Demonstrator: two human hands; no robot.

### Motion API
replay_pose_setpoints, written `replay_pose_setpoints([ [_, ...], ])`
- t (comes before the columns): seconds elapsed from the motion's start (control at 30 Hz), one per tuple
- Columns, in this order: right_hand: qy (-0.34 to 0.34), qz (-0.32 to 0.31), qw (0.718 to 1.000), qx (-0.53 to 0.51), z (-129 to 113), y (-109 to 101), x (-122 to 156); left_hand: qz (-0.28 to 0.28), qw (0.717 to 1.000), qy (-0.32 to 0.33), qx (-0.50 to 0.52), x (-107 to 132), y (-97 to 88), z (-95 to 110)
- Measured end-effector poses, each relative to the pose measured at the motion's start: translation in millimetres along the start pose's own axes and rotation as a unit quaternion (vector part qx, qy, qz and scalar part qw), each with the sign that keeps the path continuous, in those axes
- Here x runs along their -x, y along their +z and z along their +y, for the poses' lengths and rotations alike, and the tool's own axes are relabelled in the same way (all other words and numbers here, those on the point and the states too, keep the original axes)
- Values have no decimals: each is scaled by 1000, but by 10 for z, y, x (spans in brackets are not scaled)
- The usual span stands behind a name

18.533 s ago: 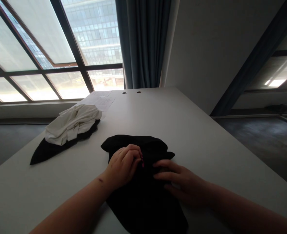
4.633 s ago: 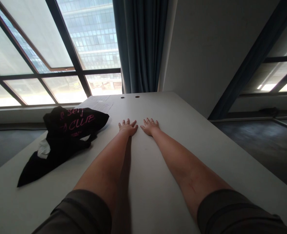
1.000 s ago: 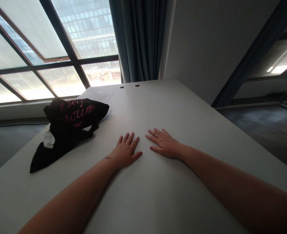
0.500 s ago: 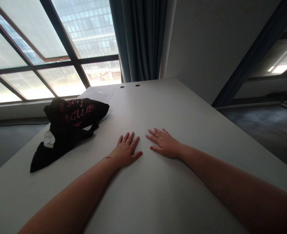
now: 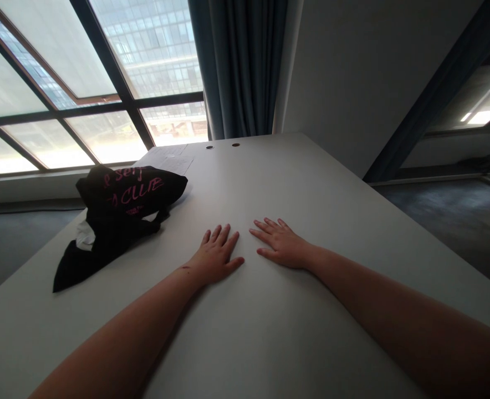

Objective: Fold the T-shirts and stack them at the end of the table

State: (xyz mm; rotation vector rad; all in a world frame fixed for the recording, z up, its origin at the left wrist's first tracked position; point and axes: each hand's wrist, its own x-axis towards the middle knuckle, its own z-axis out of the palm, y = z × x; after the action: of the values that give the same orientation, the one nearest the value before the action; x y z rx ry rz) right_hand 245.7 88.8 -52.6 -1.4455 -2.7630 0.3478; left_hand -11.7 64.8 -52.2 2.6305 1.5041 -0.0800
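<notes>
My left hand lies flat and open on the white table, fingers spread, holding nothing. My right hand rests flat and open beside it, a small gap between the two. A heap of clothes sits at the table's left: a black garment with pink lettering on top, a bit of white cloth showing under it, and more black cloth trailing toward the left edge. Both hands are well apart from the heap.
Sheets of paper lie at the far left of the table, near two round cable holes. Behind are a big window, a dark curtain and a wall. The floor drops away right of the table edge.
Long ago my hands worked on a black garment; it has since joined the heap. Over the last second my flat hands have barely shifted.
</notes>
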Motion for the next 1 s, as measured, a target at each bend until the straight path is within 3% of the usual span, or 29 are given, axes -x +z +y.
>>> replay_pose_setpoints([
  [0.57,-3,6,1000,-1,18,17,-5,-3,1000,-2,-2,10,-35,22],
  [1.0,-2,-1,1000,-1,9,-3,-3,7,1000,3,-2,-5,43,-27],
])
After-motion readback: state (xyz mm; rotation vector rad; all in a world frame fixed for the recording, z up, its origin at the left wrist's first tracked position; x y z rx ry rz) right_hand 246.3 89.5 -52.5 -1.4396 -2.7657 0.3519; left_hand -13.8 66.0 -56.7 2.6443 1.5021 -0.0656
